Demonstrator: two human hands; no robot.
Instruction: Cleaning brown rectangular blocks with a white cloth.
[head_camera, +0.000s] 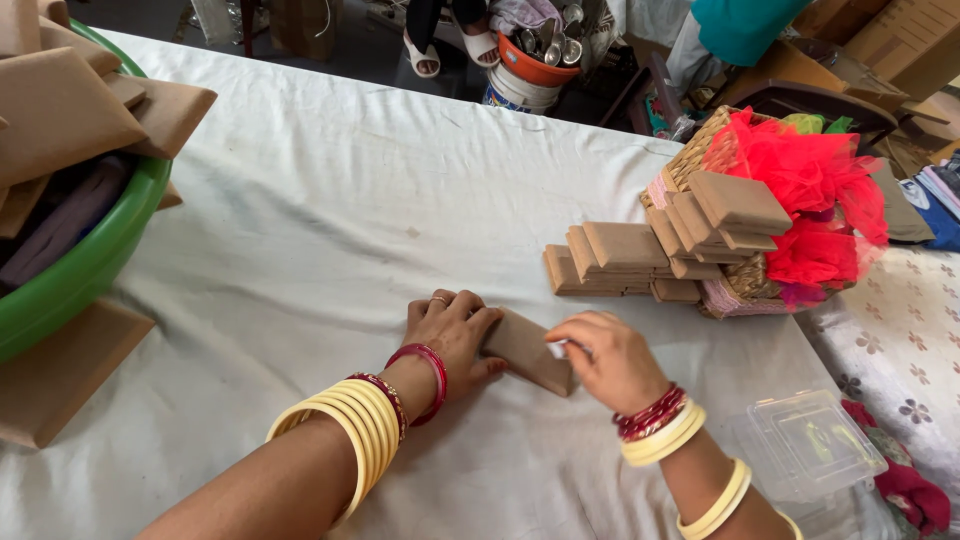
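Observation:
A small flat packet wrapped in brown paper (528, 349) lies on the white cloth-covered table (330, 220) in front of me. My left hand (452, 328) presses down on its left end, fingers over the edge. My right hand (605, 356) pinches at its right end, where a small pale bit shows between the fingertips. Both wrists wear yellow and red bangles.
A stack of wrapped brown packets (620, 258) leans against a woven basket (700, 150) holding red netting (810, 190). A green tub (90, 260) piled with larger brown packets sits at the left. A clear plastic box (805, 445) lies at lower right. A person's sandalled feet and a bucket stand beyond the table.

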